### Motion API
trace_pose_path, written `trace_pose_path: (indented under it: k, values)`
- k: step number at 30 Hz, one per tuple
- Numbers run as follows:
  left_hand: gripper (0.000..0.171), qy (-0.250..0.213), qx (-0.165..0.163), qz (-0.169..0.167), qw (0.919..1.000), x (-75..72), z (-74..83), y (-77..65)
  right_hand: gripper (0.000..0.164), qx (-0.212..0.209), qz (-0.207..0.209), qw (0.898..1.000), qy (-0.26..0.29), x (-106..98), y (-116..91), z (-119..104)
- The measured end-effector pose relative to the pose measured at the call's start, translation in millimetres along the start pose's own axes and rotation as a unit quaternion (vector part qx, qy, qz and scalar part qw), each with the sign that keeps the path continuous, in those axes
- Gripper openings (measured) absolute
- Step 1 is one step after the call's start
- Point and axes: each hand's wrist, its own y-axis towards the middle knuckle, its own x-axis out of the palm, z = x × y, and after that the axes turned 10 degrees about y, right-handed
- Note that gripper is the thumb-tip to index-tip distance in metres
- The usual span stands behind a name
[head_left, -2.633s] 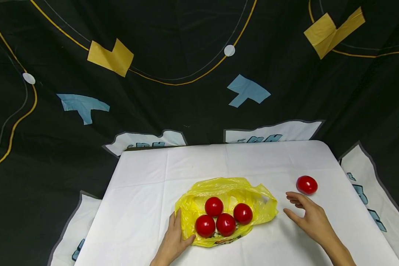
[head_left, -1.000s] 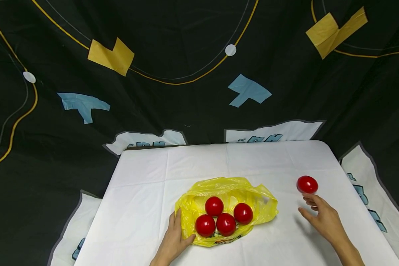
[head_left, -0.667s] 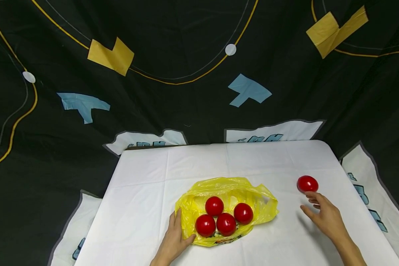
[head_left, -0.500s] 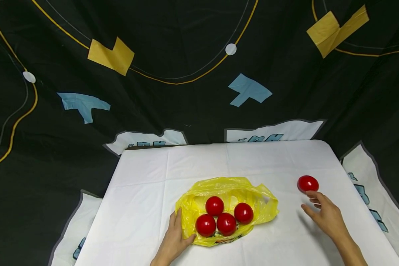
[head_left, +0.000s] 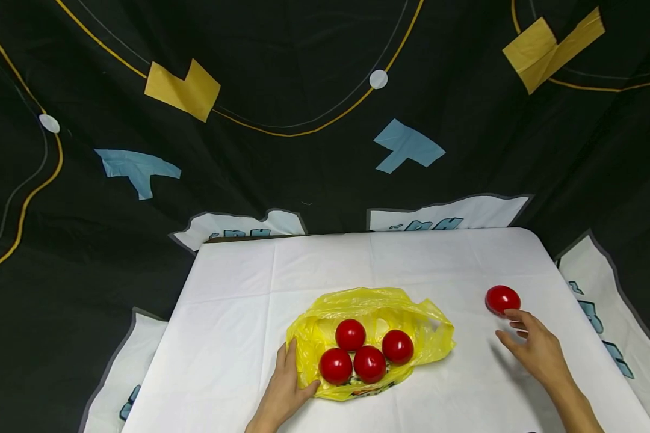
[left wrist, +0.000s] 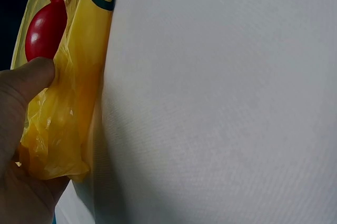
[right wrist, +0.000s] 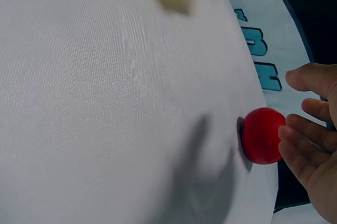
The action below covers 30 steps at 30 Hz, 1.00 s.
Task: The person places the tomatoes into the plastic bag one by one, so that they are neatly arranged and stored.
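Note:
A crumpled yellow plastic bag (head_left: 365, 299) lies with its mouth gaping on the white table. Several glossy red balls (head_left: 369, 364) sit inside it. At the bag's left end, my left hand (head_left: 283, 386) grips the plastic; in the left wrist view the thumb (left wrist: 37, 74) lies over the near side and the fingers are mostly hidden. One more red ball (head_left: 502, 300) rests alone on the right part of the table. Just in front of it, my right hand (head_left: 536, 349) hovers with relaxed, spread fingers and nothing in them. Whether its fingertips touch the ball, I cannot tell.
A white cloth (head_left: 233, 337) covers the table. Behind it hangs a black curtain (head_left: 281, 174) with taped yellow and blue pieces. White strips with blue lettering (head_left: 418, 221) run along the table's back and sides.
My right hand has moved right, from the gap beside the bag to the lone red ball. The left hand, the bag and the balls have stayed put.

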Motion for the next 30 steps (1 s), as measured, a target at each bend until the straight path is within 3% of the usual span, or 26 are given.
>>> trace_pose_path:
  k: [30]
  values:
    - [0.105, -0.001, 0.001, 0.0, 1.0, 0.0, -0.6, -0.3, 0.046, 0.003, 0.005, 1.0, -0.006, -3.1, 1.6, 7.5]
